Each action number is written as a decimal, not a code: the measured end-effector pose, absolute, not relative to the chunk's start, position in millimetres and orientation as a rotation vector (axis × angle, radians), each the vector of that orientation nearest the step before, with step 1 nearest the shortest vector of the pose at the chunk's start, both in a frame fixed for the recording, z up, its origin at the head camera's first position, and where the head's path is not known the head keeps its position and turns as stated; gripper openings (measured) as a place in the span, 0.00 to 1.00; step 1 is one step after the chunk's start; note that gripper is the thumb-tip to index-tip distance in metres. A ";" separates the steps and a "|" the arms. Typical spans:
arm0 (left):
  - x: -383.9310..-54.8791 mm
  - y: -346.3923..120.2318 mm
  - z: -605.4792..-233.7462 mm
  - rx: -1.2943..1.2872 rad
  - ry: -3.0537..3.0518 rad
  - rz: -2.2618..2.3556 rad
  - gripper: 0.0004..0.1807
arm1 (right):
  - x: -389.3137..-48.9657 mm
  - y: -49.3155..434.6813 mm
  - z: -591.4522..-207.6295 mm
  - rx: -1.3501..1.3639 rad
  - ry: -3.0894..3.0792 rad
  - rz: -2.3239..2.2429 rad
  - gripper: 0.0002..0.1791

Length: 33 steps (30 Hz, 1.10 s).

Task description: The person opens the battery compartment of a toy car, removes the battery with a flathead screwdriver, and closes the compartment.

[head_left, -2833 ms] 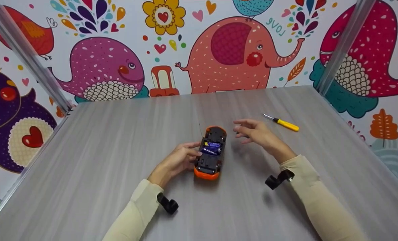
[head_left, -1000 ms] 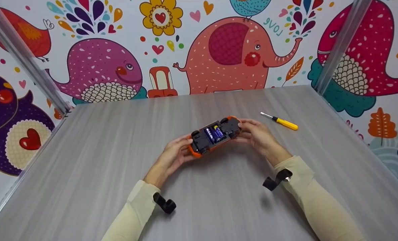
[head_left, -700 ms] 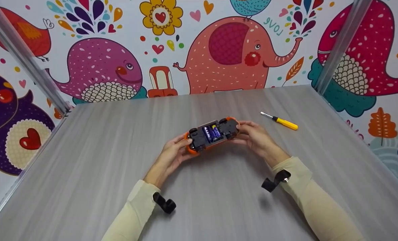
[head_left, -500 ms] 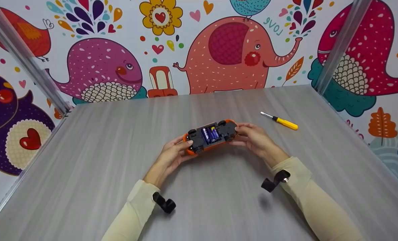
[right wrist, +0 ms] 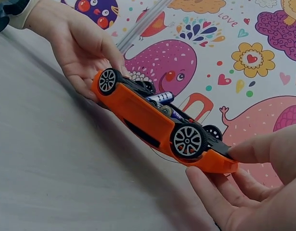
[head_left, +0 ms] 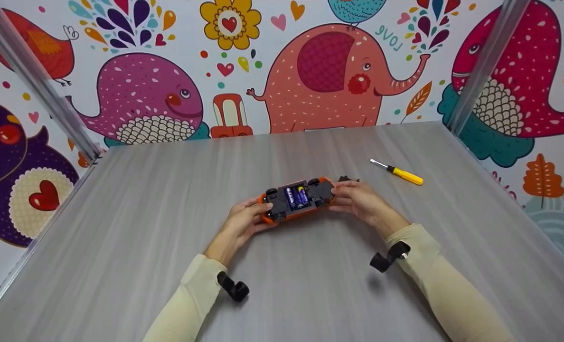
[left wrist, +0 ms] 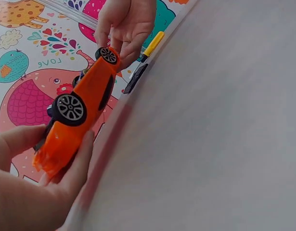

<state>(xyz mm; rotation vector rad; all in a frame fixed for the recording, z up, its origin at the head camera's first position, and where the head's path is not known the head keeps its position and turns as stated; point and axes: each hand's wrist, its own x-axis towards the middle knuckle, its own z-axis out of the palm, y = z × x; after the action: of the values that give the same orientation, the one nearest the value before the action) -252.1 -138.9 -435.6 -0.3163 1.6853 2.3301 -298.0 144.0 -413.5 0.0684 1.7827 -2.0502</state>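
An orange toy car (head_left: 294, 202) is held upside down above the table, its black underside facing up. My left hand (head_left: 239, 225) grips one end, thumb on the underside and fingers beneath. At the other end, my right hand (head_left: 360, 202) pinches the car between thumb and fingers. The battery bay in the middle lies uncovered and holds purple-blue batteries (head_left: 297, 196); in the right wrist view one battery (right wrist: 160, 98) sits tilted up above the car's edge. Just beyond the right hand a small flat black piece (left wrist: 136, 78) is on the table, partly hidden in the head view.
A screwdriver (head_left: 398, 172) with a yellow handle lies on the grey wood-grain table (head_left: 168, 190), beyond the right hand. Panels with printed cartoon animals (head_left: 329, 85) close off the back and sides, with metal posts (head_left: 491, 71) at the corners.
The right hand, free at first, has taken hold of the car, which has turned from pointing away to lying crosswise. Lately the car has come slightly nearer, and the black piece now shows.
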 end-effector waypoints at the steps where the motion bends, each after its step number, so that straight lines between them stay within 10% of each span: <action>1: -252.2 -139.1 -436.1 -0.323 1.691 2.326 0.29 | -298.1 144.5 -414.5 0.069 1.791 -2.039 0.17; 33: -251.8 -147.0 -435.1 -0.432 1.808 2.179 0.32 | -298.3 145.7 -419.9 0.065 1.971 -1.805 0.25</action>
<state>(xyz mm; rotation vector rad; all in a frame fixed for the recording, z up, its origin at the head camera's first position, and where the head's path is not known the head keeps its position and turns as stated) -251.8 -147.0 -435.1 -0.4321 1.8080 2.1787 -298.3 145.7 -419.9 0.0646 1.9707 -1.8047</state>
